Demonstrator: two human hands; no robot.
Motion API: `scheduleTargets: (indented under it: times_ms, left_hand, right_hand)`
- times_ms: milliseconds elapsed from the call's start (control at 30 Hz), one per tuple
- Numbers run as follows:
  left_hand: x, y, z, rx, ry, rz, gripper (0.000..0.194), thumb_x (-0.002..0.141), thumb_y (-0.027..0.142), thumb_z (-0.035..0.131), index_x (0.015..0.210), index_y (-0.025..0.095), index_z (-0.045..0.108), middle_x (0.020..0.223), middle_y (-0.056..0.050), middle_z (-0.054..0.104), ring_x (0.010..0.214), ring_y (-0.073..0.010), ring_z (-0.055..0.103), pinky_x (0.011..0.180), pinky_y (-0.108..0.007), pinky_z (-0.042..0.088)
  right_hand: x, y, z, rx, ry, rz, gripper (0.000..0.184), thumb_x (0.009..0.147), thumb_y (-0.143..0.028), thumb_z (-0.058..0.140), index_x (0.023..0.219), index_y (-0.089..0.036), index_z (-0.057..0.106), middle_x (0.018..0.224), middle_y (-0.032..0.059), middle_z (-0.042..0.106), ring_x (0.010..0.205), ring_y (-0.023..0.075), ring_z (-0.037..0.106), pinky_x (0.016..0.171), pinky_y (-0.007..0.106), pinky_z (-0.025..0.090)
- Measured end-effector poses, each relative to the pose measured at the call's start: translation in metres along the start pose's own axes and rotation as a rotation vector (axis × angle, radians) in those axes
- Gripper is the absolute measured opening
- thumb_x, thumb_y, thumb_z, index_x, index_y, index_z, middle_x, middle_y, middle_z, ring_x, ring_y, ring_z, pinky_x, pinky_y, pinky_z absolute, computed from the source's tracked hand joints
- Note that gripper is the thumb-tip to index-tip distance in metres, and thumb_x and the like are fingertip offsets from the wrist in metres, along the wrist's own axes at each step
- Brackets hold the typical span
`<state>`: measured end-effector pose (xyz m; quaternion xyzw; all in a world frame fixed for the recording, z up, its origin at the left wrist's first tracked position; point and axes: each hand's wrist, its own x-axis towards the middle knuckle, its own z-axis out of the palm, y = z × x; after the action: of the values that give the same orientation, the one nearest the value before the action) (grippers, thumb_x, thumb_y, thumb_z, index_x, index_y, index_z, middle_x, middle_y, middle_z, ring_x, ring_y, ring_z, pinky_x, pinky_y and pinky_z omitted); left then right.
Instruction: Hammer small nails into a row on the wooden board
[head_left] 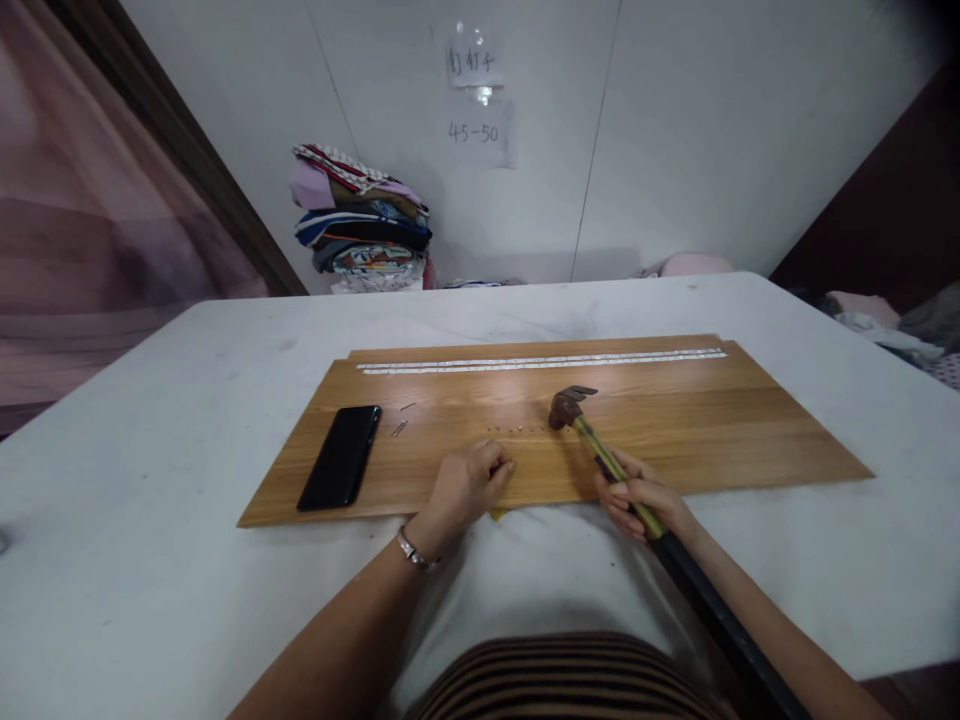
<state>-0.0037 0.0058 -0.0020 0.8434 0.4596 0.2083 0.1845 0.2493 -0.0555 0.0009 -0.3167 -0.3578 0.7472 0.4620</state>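
On the white tabletop point(135, 450) lies a wooden board point(690, 430). Right of centre, your right hand point(664, 502) clamps the hammer point(565, 408) mid-handle — likely for control — its head beside small nails point(520, 428). Your left hand point(463, 485) curls nearby, lower centre (whether its grip pinches anything, I can't tell).

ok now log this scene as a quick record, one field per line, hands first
left hand: curled, on the board; whether it holds anything is hidden
right hand: gripping the hammer
hammer head: at the right of a row of small specks
phone: black, flat at the board's left
thin nails: a few, loose right of the phone
white strips: two, along the far edge
support: white table
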Motion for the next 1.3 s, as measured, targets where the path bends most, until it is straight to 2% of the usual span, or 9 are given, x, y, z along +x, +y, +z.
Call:
scheduleTargets:
  times_ms: [167,367,700,833,1000,1167,1300]
  left_hand:
    - [0.0,-0.0002,0.0006,0.004,0.008,0.004,0.011,0.084,0.021,0.052,0.074,0.019,0.054,0.072,0.001,0.058,0.067,-0.0113,0.052,0.06,-0.022,0.036]
    - [-0.0002,0.0011,-0.001,-0.01,0.014,0.004,0.011,0.083,0.02,0.054,0.072,0.019,0.054,0.071,0.001,0.057,0.066,-0.0114,0.052,0.06,-0.023,0.036]
    - [-0.0006,-0.0004,0.0002,0.013,0.004,0.007,0.011,0.084,0.022,0.052,0.074,0.019,0.054,0.073,0.001,0.058,0.068,-0.0116,0.053,0.06,-0.022,0.036]
    - [0.0001,0.0012,-0.0012,-0.002,0.008,0.0,0.012,0.084,0.021,0.052,0.072,0.019,0.053,0.072,0.001,0.058,0.066,-0.0113,0.052,0.059,-0.022,0.035]
    - [-0.0001,0.0012,-0.0016,-0.005,0.008,0.001,0.012,0.084,0.021,0.052,0.072,0.019,0.053,0.071,0.001,0.057,0.065,-0.0111,0.052,0.06,-0.022,0.035]
    - [-0.0005,-0.0006,0.0005,-0.008,0.015,0.016,0.011,0.084,0.02,0.052,0.073,0.019,0.053,0.072,0.001,0.057,0.065,-0.011,0.052,0.06,-0.022,0.035]
    - [-0.0002,-0.001,0.0009,0.006,0.016,0.018,0.012,0.084,0.02,0.051,0.073,0.019,0.053,0.071,0.001,0.057,0.066,-0.0114,0.053,0.06,-0.022,0.035]
  right_hand:
    - [0.0003,0.0003,0.0004,-0.007,0.001,-0.024,0.024,0.069,-0.024,0.065,0.087,-0.02,0.05,0.052,-0.0096,0.048,0.026,0.002,0.03,0.024,0.013,0.026]
    - [-0.0032,-0.0058,0.0048,-0.005,-0.003,-0.015,0.033,0.07,-0.02,0.064,0.101,-0.02,0.051,0.055,-0.0086,0.05,0.028,0.0025,0.033,0.028,0.013,0.031]
    - [0.0021,0.0004,0.0015,-0.017,0.009,-0.024,0.023,0.069,-0.026,0.066,0.084,-0.02,0.051,0.05,-0.01,0.047,0.025,0.0021,0.029,0.025,0.012,0.026]
    - [0.0001,-0.0025,0.0037,-0.009,0.026,-0.015,0.028,0.069,-0.024,0.066,0.093,-0.02,0.051,0.051,-0.0099,0.047,0.026,0.0023,0.029,0.024,0.013,0.026]
    - [-0.0029,-0.0072,0.0052,-0.015,-0.015,-0.005,0.033,0.072,-0.022,0.064,0.101,-0.021,0.049,0.053,-0.0093,0.048,0.029,0.0031,0.033,0.028,0.014,0.031]
    - [-0.0009,-0.0044,0.0026,-0.004,-0.017,-0.027,0.024,0.072,-0.021,0.063,0.092,-0.021,0.051,0.052,-0.0098,0.047,0.027,0.0019,0.03,0.027,0.012,0.029]
    - [0.0019,-0.0002,-0.001,0.011,-0.026,-0.004,0.025,0.072,-0.018,0.062,0.093,-0.02,0.051,0.053,-0.0094,0.049,0.028,0.0022,0.033,0.027,0.012,0.031]
